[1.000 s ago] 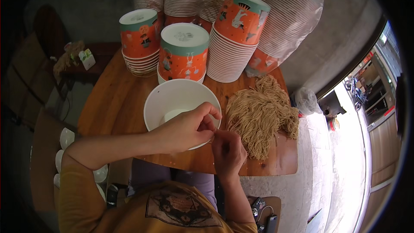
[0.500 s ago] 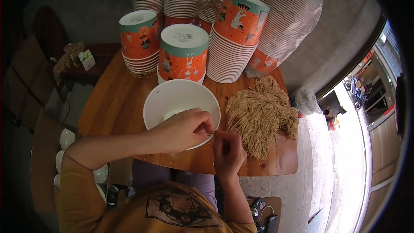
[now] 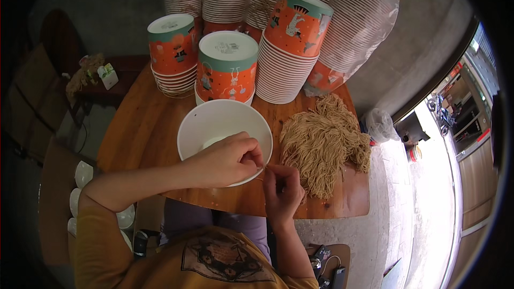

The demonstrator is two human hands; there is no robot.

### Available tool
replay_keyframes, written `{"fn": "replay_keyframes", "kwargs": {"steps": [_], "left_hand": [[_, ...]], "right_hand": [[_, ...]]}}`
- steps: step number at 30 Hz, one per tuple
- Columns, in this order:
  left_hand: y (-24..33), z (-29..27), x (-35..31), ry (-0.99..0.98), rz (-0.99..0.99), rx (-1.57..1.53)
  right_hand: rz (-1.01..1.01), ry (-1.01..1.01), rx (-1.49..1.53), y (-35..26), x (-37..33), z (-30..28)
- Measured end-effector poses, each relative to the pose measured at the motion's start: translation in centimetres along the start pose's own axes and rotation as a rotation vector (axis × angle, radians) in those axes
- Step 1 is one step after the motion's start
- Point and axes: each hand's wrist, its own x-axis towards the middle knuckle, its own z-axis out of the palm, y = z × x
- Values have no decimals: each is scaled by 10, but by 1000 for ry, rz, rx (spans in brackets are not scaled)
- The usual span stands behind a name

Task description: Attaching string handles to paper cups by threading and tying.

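- White bowl [image 3: 201, 128]: near the front of the table [image 3: 136, 139], mouth up; left hand [image 3: 233, 160] and wrist hide part of the near rim.
- Bowl's inside plain, one dark speck near the rim.
- Left fingers curled, tips pressed together; right hand [image 3: 284, 187] likewise, just beside. Anything pinched: too small to tell.
- Tan string heap [image 3: 321, 150] at right.

No words or numbers can be read: the grey print [image 3: 227, 47] on the upturned orange bucket [image 3: 227, 79], upper middle of the frame, is too small.
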Motion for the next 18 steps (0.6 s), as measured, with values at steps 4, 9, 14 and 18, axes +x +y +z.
{"fn": "replay_keyframes", "kwargs": {"steps": [4, 9, 14, 18], "left_hand": [[2, 0, -1, -30, -22, -39], [11, -1, -1, -39, -72, -124], [13, -1, 0, -72, -149, -218], [10, 1, 1, -45, -93, -206]], "right_hand": [[-18, 20, -4, -2, 2, 0], [-48, 27, 2, -8, 5, -1], [-58, -4, 11, -13, 8, -4], [124, -49, 183, -10, 7, -4]]}}
